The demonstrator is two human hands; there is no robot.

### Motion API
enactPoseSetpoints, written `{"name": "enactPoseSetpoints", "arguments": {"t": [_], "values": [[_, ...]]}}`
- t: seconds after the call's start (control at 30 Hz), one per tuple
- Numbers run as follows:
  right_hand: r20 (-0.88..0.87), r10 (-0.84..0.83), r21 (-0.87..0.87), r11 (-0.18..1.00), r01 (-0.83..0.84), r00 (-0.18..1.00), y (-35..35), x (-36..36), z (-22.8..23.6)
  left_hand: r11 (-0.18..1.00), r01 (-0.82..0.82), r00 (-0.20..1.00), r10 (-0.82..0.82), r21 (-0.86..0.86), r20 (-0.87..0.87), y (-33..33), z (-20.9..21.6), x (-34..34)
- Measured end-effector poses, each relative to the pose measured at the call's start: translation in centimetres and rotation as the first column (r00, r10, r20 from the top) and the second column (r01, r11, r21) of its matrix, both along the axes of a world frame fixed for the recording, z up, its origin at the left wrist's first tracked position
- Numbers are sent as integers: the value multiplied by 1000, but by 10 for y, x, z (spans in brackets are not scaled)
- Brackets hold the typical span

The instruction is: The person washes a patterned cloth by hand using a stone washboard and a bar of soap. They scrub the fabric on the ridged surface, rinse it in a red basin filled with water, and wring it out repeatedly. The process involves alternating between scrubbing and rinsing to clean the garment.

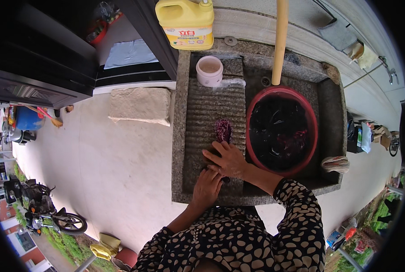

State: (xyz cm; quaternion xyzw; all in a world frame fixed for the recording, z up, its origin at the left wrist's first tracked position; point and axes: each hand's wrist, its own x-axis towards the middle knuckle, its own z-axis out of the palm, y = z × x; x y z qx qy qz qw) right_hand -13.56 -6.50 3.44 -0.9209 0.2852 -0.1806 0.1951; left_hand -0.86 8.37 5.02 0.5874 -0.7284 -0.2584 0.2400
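A wet, dark cloth with a pink-purple speckled end [223, 130] lies bunched on the ribbed washboard slope [202, 109] of a stone sink [178, 136]. My right hand [229, 160] is closed over the cloth's middle, fingers pointing left across it. Just nearer to me, my left hand [206, 187] grips its near end, and a dark bit pokes out beside the fingers. Most of the cloth between the hands is hidden. To the right, a red basin [313, 136] holds dark water with dark and pinkish fabric [291, 140] in it.
A pale pink cup [209, 71] stands at the washboard's far end beside white suds [233, 82]. Behind it is a yellow detergent jug [185, 27]. A wooden pole [280, 43] reaches down to the basin's far rim. A coiled pale scrubber [335, 164] rests on the sink's right edge.
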Motion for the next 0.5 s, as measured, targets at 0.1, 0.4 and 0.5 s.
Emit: {"name": "enactPoseSetpoints", "arguments": {"t": [0.1, 0.4, 0.5], "values": [[-35, -132, -89, 988, 129, 991, -31, 1, -25, 1000, 9, 999, -8, 12, -33, 0, 0, -2], [76, -323, -49, 944, 327, 943, -57, 15, -19, 988, -138, 981, 128, -61, -148, -5, -4, 5], [17, -119, -25, 993, 119, 993, 14, 13, 1, 988, -141, 982, 131, -65, -137, 7, -14, 9]]}}
